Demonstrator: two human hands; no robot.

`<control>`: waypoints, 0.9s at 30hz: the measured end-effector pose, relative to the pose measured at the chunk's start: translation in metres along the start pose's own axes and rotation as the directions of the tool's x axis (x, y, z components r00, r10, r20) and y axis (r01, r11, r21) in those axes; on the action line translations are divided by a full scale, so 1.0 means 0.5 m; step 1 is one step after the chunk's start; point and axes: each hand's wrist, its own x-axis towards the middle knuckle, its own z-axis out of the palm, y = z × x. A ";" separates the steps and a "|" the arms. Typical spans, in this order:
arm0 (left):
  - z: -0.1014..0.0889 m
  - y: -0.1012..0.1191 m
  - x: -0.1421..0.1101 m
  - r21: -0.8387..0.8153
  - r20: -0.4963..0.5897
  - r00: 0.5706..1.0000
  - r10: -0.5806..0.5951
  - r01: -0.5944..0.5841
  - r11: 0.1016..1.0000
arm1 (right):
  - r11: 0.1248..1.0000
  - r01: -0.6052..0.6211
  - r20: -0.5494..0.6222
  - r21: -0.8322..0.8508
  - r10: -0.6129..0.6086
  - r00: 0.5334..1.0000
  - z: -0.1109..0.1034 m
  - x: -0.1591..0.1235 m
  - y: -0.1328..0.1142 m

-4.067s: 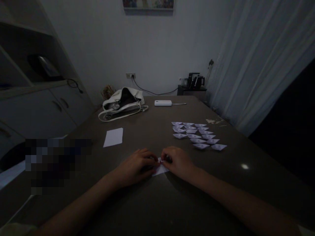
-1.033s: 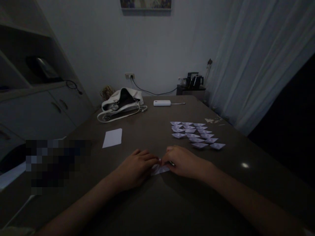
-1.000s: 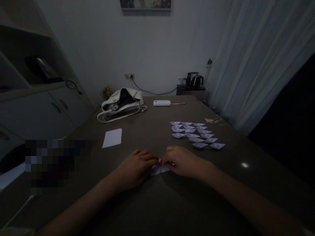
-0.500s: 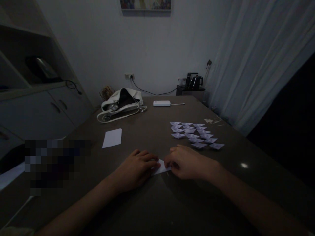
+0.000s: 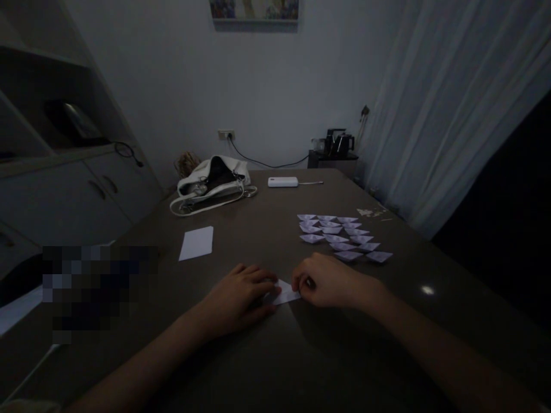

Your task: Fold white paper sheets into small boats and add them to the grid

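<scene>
A small piece of folded white paper (image 5: pixel 284 293), roughly triangular, lies on the dark table in front of me. Its left part is under my left hand (image 5: pixel 241 298), whose fingers press and grip it from that side. At the paper's right corner, my right hand (image 5: pixel 325 282) is closed, thumb and forefinger pinched at the edge. Beyond my right hand several white folded paper boats (image 5: pixel 336 238) stand close together in rows. A stack of white paper sheets (image 5: pixel 197 243) lies flat to the left, beyond my left hand.
A white handbag (image 5: pixel 215 180) stands at the table's far left. A white power bank (image 5: pixel 283 182) with a short cable lies at the far edge. Paper scraps (image 5: pixel 371 212) lie near the right edge. A blurred-out patch (image 5: pixel 94 287) covers the left side.
My right hand has moved slightly right along the paper, from its middle to its right corner. The left hand stays in place, and the paper's peak now shows flatter.
</scene>
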 end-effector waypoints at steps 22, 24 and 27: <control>-0.001 -0.002 0.003 -0.126 -0.015 1.000 -0.017 0.015 0.992 | 0.985 0.118 -0.038 -0.123 -0.123 0.992 0.028 0.013 0.006; 0.002 -0.006 0.002 -0.130 -0.018 1.000 -0.014 0.012 0.991 | 0.984 0.127 -0.046 -0.127 -0.134 0.990 0.029 0.014 0.005; 0.005 -0.009 0.002 -0.136 -0.027 1.000 -0.011 0.007 0.991 | 0.982 0.114 -0.068 -0.149 -0.125 0.990 0.032 0.014 0.001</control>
